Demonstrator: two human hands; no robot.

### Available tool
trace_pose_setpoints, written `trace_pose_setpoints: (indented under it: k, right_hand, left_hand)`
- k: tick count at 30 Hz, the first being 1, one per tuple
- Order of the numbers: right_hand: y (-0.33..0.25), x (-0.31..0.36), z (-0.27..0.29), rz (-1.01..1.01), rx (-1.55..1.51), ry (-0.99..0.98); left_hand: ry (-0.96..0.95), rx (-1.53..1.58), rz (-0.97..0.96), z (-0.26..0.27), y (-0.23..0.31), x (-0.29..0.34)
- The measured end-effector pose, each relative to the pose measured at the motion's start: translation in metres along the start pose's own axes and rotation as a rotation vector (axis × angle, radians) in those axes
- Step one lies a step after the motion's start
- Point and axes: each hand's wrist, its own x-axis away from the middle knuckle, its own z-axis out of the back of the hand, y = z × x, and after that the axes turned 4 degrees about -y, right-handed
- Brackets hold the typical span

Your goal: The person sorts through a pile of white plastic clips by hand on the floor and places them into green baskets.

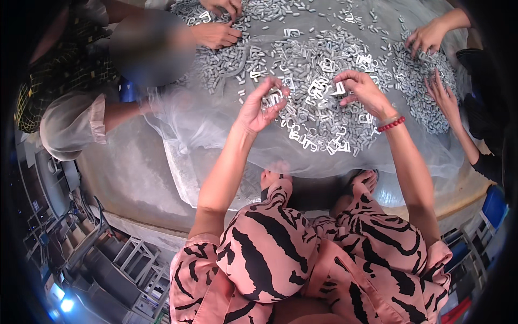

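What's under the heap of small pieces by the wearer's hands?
A translucent sheet shows along the near edge of the heap and seems to run beneath it. White hook-shaped pieces lie among grey pieces on top; the lowest layer and what is directly under it are covered.

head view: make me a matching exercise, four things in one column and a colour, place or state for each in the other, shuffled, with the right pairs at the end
Column one
1. The wearer's left hand
2. The wearer's right hand
3. Beaded bracelet
4. Patterned clothing

Column two
A. Pink with black stripes
B. Bare-wristed, curled around white pieces
C. Red, around a wrist
D. A single white piece at its fingertips

Right pairs: 1-B, 2-D, 3-C, 4-A
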Motion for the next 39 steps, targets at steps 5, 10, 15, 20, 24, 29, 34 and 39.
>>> trace_pose_setpoints:
  k: [5,10,15,20,24,29,34,39]
  right_hand:
    - [0.015,0.008,-0.005,0.384,0.790,0.164]
    - [0.046,0.003,-0.038,0.406,1.257,0.142]
    - [0.013,0.004,-0.021,0.179,0.523,0.223]
    - [0.013,0.010,0.000,-0.013,0.196,0.103]
    - [0.017,0.011,-0.002,0.026,0.001,0.114]
    - [0.006,0.016,-0.005,0.083,-0.174,0.124]
    - [0.023,0.009,0.004,0.164,-0.127,0.191]
    - [0.010,0.014,0.005,0.142,-0.234,0.292]
  left_hand:
    - [0.437,-1.785,0.030,0.025,-0.017,0.016]
    - [0.420,-2.035,-0.159,0.032,-0.064,0.007]
    - [0.207,-1.989,-0.213,0.014,-0.041,0.004]
    - [0.315,-0.735,0.089,-0.006,-0.019,-0.005]
    - [-0.013,-0.255,-0.027,-0.004,-0.017,-0.005]
    - [0.123,0.043,-0.055,-0.018,-0.026,-0.013]
    - [0.190,-1.072,0.121,-0.026,-0.037,-0.031]
    - [0.047,-2.146,-0.032,-0.008,-0.083,-0.044]
